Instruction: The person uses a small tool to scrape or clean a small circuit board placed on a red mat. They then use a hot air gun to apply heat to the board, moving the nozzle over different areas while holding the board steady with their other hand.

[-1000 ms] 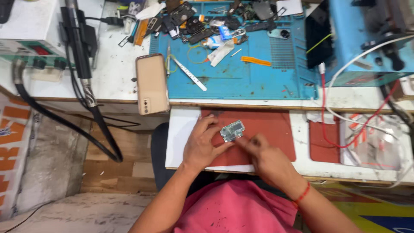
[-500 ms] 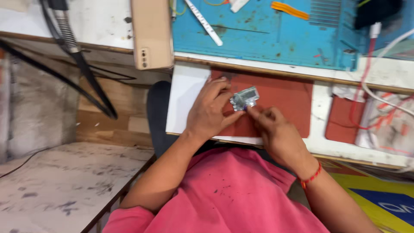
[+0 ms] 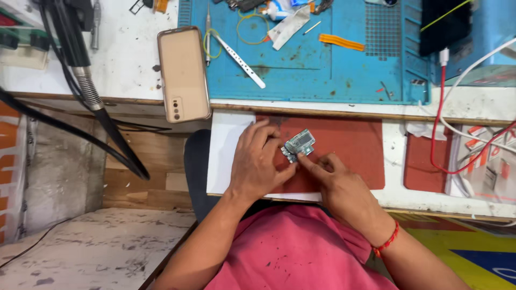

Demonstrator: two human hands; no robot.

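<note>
Both hands on the small circuit board [image 3: 299,145] over the red mat [image 3: 349,145]. Left hand [image 3: 258,164] grip pinches its left edge; right hand [image 3: 336,180] fingertips clamp the lower edge (phone [image 3: 183,72] lies up-left).

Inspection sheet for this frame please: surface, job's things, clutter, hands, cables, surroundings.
Surface: dull red rubber mat on a white pull-out board, below a white workbench.
Job's things: small greenish circuit board with a metal shield, held above the red mat.
Clutter: beige smartphone lying back-up; blue repair mat with a white flat pry tool, orange flex strip and small parts.
Hands: left hand and right hand both pinch the board.
Cables: red cable, white cable, black hose.
Surroundings: wooden panel, worn floor.
</note>
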